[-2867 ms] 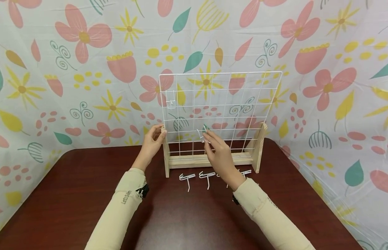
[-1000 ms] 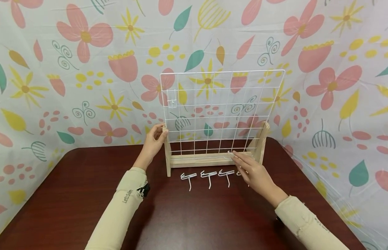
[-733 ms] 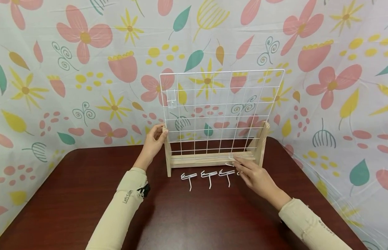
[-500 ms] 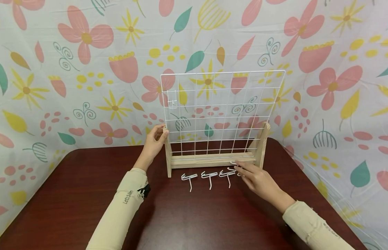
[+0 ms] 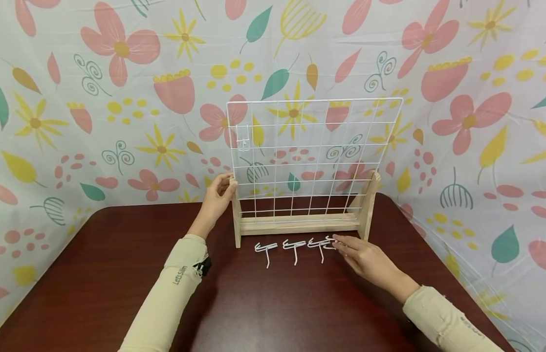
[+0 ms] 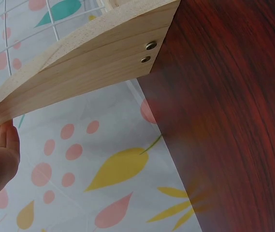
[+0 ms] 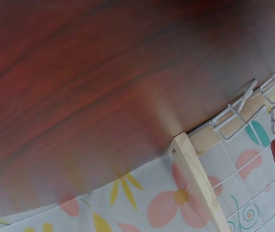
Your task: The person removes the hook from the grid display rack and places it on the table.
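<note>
Hooks-wise, I see my right hand (image 5: pixel 365 256), fingers pinching a white wire hook (image 5: pixel 329 240) on the desk (image 5: pixel 273 303) below the grid rack (image 5: pixel 314 161); left hand (image 5: pixel 217 198) grips its wooden post (image 5: pixel 234 210).

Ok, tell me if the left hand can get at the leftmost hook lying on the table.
Probably yes: the left hand holds the rack post, and the leftmost hook lies uncovered just below on the table.
</note>
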`<state>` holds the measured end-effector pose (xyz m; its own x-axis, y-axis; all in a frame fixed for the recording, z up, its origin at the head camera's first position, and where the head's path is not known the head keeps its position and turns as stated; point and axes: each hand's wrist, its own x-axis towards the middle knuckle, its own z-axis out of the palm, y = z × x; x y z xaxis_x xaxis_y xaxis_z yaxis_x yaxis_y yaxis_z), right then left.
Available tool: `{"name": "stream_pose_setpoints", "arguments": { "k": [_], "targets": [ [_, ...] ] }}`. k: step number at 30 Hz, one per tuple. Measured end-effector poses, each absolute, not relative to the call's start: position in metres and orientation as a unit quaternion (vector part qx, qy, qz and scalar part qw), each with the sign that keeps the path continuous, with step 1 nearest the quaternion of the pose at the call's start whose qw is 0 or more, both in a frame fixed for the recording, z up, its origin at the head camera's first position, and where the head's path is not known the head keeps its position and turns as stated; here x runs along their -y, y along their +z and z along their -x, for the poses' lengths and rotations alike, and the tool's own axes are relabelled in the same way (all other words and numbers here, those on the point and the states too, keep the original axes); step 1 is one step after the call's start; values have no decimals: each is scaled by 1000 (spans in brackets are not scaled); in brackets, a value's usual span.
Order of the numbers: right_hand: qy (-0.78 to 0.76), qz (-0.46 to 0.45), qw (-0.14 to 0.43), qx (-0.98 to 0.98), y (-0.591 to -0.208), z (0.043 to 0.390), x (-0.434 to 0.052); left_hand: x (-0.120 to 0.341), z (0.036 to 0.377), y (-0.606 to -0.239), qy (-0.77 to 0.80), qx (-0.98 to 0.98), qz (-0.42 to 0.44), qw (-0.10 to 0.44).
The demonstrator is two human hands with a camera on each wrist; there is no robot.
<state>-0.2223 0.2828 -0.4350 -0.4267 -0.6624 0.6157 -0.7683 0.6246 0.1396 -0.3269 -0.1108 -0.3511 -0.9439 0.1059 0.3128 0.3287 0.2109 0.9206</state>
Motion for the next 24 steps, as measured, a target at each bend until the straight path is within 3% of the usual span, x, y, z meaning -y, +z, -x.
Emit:
{"name": "stream_pose_setpoints", "arguments": {
  "k": [24],
  "targets": [
    [32, -455, 278, 846, -443, 220, -287, 111, 328, -352, -615, 768, 149, 96]
  ]
}}
